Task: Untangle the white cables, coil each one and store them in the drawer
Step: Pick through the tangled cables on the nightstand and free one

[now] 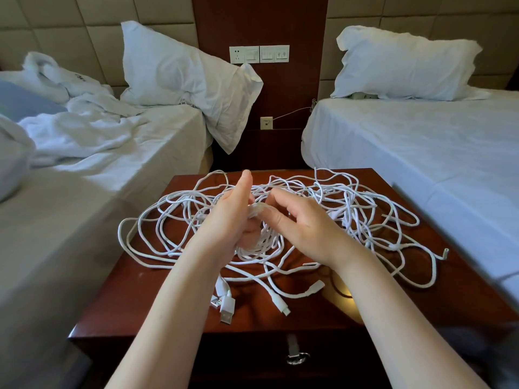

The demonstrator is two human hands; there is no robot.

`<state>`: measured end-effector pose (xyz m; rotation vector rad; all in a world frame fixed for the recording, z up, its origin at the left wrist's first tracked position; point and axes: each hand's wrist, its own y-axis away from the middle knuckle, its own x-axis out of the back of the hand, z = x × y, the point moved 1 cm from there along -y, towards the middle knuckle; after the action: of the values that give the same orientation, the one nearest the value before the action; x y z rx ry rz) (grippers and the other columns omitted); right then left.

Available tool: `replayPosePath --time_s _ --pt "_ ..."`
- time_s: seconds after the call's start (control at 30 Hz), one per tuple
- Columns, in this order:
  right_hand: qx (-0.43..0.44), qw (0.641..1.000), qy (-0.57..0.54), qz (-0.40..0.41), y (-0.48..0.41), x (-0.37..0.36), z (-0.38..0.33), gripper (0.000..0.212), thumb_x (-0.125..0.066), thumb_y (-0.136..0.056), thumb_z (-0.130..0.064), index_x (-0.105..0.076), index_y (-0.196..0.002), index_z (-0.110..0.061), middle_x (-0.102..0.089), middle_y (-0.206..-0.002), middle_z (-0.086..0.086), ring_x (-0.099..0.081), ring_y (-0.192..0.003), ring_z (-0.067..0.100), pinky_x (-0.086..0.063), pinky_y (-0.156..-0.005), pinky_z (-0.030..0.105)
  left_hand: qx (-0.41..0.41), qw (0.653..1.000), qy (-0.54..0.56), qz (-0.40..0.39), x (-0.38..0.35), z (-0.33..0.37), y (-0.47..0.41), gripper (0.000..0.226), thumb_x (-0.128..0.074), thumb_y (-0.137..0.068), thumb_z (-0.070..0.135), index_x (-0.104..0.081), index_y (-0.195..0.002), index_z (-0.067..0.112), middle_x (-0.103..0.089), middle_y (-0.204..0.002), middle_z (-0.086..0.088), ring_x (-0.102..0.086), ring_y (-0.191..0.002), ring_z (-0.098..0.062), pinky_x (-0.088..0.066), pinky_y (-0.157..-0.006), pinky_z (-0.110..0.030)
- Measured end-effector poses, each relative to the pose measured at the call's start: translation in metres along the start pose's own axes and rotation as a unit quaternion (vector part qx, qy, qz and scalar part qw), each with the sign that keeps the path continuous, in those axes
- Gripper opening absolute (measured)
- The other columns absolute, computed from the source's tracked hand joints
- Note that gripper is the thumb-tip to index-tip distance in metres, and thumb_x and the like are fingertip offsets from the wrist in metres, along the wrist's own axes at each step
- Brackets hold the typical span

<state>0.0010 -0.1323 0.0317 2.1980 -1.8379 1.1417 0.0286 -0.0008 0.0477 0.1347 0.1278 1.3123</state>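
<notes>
Though mostly loose on the nightstand, white cables in grasp of left hand and right hand.

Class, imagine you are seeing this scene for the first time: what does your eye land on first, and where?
The sprawling tangle of thin white cables strikes first, spread over the dark red-brown wooden nightstand in the foreground. At its middle the left hand and right hand grip a bunch of loops, and white USB plugs lie by the near edge.

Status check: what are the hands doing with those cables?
Left hand grips the white cables, right hand pinches them. All tangled on nightstand. Drawer closed.
</notes>
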Motion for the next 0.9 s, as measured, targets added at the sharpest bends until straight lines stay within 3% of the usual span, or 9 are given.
replayPosePath --time_s 0.17,0.3,0.47,0.5,0.53,0.63,0.73,0.8,0.9 --pt "0.018 0.998 0.051 0.042 -0.003 -0.006 0.004 0.040 -0.043 -0.098 -0.042 -0.049 -0.079 -0.007 -0.049 -0.063 0.009 -0.046 -0.057 0.026 -0.038 -0.056 0.043 -0.007 0.999 0.015 0.030 0.004 -0.001 -0.007 0.047 -0.032 -0.096 0.060 -0.040 -0.084 0.014 -0.033 -0.040 0.000 -0.029 -0.033 -0.012 -0.027 -0.039 -0.018" --pt "0.003 0.996 0.012 0.091 -0.002 -0.008 0.005 0.039 -0.039 -0.095 -0.045 -0.047 -0.075 -0.012 -0.040 -0.057 -0.007 -0.037 -0.050 0.009 -0.032 -0.048 0.027 -0.121 0.991 -0.022 0.052 0.008 -0.005 -0.010 0.039 -0.043 -0.091 0.058 -0.052 -0.083 0.021 -0.057 -0.061 -0.009 -0.051 -0.059 -0.023 -0.047 -0.063 -0.039" --pt "-0.042 0.976 -0.066 0.203 -0.001 -0.002 -0.002 0.035 -0.040 -0.101 -0.033 -0.049 -0.077 -0.008 -0.031 -0.064 -0.011 -0.042 -0.055 0.012 -0.035 -0.053 0.021 -0.252 0.964 -0.058 0.059 0.002 -0.006 -0.003 0.041 -0.045 -0.092 0.049 -0.063 -0.097 0.012 -0.067 -0.084 -0.009 -0.064 -0.079 -0.019 -0.051 -0.071 -0.033" --pt "-0.052 0.969 -0.094 0.223 -0.001 -0.001 -0.002 0.034 -0.040 -0.102 -0.030 -0.055 -0.086 -0.004 -0.053 -0.067 0.009 -0.047 -0.063 0.022 -0.037 -0.056 0.027 -0.264 0.960 -0.073 0.058 0.002 -0.008 -0.003 0.046 -0.043 -0.088 0.052 -0.064 -0.099 0.012 -0.067 -0.091 -0.011 -0.063 -0.086 -0.021 -0.051 -0.077 -0.035" --pt "-0.065 0.961 -0.119 0.240 0.000 0.001 -0.001 0.037 -0.039 -0.102 -0.029 -0.056 -0.100 0.004 -0.055 -0.100 0.022 -0.048 -0.079 0.030 -0.038 -0.065 0.031 -0.271 0.957 -0.086 0.053 0.002 -0.009 -0.002 0.048 -0.041 -0.087 0.053 -0.065 -0.098 0.013 -0.066 -0.093 -0.012 -0.063 -0.089 -0.023 -0.051 -0.080 -0.038" --pt "-0.090 0.948 -0.144 0.269 0.000 0.001 -0.001 0.044 -0.039 -0.103 -0.030 -0.049 -0.113 0.012 -0.050 -0.113 0.036 -0.039 -0.098 0.027 -0.035 -0.077 0.025 -0.300 0.943 -0.128 0.058 -0.004 -0.012 0.000 0.045 -0.039 -0.090 0.050 -0.063 -0.085 0.012 -0.062 -0.085 -0.018 -0.060 -0.083 -0.031 -0.051 -0.074 -0.044" --pt "-0.079 0.951 -0.137 0.264 -0.003 -0.006 -0.005 0.036 -0.040 -0.102 -0.030 -0.058 -0.097 0.000 -0.059 -0.081 0.015 -0.052 -0.078 0.024 -0.041 -0.064 0.026 -0.337 0.929 -0.104 0.112 -0.013 -0.013 0.000 0.041 -0.039 -0.100 0.035 -0.054 -0.072 0.009 -0.053 -0.067 -0.015 -0.056 -0.065 -0.035 -0.048 -0.057 -0.036" --pt "-0.063 0.954 -0.118 0.269 -0.005 -0.010 -0.005 0.032 -0.041 -0.102 -0.030 -0.050 -0.076 -0.014 -0.046 -0.058 -0.005 -0.045 -0.054 0.007 -0.039 -0.052 0.017 -0.340 0.925 -0.085 0.150 -0.018 -0.014 -0.001 0.044 -0.036 -0.100 0.037 -0.048 -0.068 0.010 -0.047 -0.062 -0.009 -0.050 -0.059 -0.038 -0.044 -0.052 -0.041" --pt "-0.052 0.960 -0.095 0.257 -0.006 -0.013 -0.003 0.034 -0.041 -0.102 -0.029 -0.046 -0.072 -0.014 -0.039 -0.056 -0.009 -0.038 -0.051 0.004 -0.034 -0.050 0.016 -0.352 0.917 -0.072 0.176 -0.019 -0.016 0.000 0.048 -0.035 -0.097 0.042 -0.044 -0.065 0.008 -0.041 -0.059 -0.009 -0.040 -0.052 -0.035 -0.036 -0.049 -0.043"
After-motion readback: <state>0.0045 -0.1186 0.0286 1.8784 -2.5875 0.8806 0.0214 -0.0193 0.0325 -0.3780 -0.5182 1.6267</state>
